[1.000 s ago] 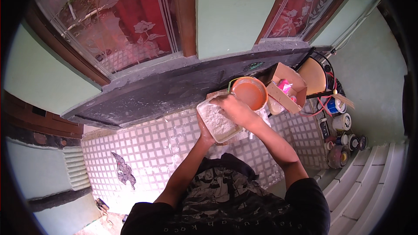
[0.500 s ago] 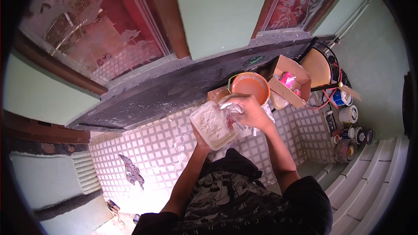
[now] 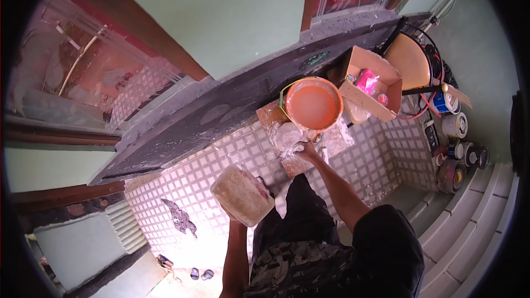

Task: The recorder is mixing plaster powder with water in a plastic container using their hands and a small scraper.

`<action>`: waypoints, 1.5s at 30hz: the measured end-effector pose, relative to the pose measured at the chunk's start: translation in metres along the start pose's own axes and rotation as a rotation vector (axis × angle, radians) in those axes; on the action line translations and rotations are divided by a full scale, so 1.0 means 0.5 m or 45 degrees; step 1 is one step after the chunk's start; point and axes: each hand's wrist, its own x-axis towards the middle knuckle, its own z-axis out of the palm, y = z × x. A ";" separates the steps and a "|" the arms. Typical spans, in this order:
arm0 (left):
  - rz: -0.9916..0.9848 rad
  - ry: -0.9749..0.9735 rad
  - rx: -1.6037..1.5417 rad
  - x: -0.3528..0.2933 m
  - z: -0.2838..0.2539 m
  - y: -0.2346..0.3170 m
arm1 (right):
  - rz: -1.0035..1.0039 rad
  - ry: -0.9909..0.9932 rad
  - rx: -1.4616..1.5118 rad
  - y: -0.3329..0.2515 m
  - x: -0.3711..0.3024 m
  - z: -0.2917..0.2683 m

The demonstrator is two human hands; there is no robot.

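Note:
My left hand (image 3: 236, 218) supports a beige rectangular tub (image 3: 240, 194) low in front of me; most of its fingers are hidden behind the tub. Whether anything is in the tub I cannot tell from this angle. Down at floor level, my right hand (image 3: 307, 151) has its fingers closed at the edge of a pale, whitish bowl (image 3: 288, 136). That bowl is on a brown board (image 3: 269, 114), close beside an orange bucket (image 3: 298, 87) that contains cloudy orange-looking liquid.
An open cardboard box (image 3: 369, 96) with pink packets stands right of the bucket, by a chair (image 3: 409, 62). Paint cans (image 3: 454, 125) line the right side above pale steps (image 3: 464, 223). A dark rag (image 3: 179, 218) lies on the tiled floor, with slippers (image 3: 201, 274) beyond.
My right hand has moved from over the tub down to the bowl by the bucket. The tub has moved lower and left and tilted, so the white powder in it no longer shows.

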 end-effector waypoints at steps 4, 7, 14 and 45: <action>0.010 0.035 -0.058 -0.024 0.029 -0.022 | 0.211 0.089 0.140 0.072 0.059 0.071; 0.052 0.224 -0.039 -0.047 -0.032 -0.031 | 0.331 0.292 0.692 0.068 0.093 0.079; 0.185 0.362 -0.057 -0.092 -0.091 -0.041 | 0.042 0.315 0.294 -0.006 0.045 0.043; 0.111 0.202 -0.260 -0.130 -0.073 -0.010 | -0.026 0.288 -0.154 -0.100 0.052 0.055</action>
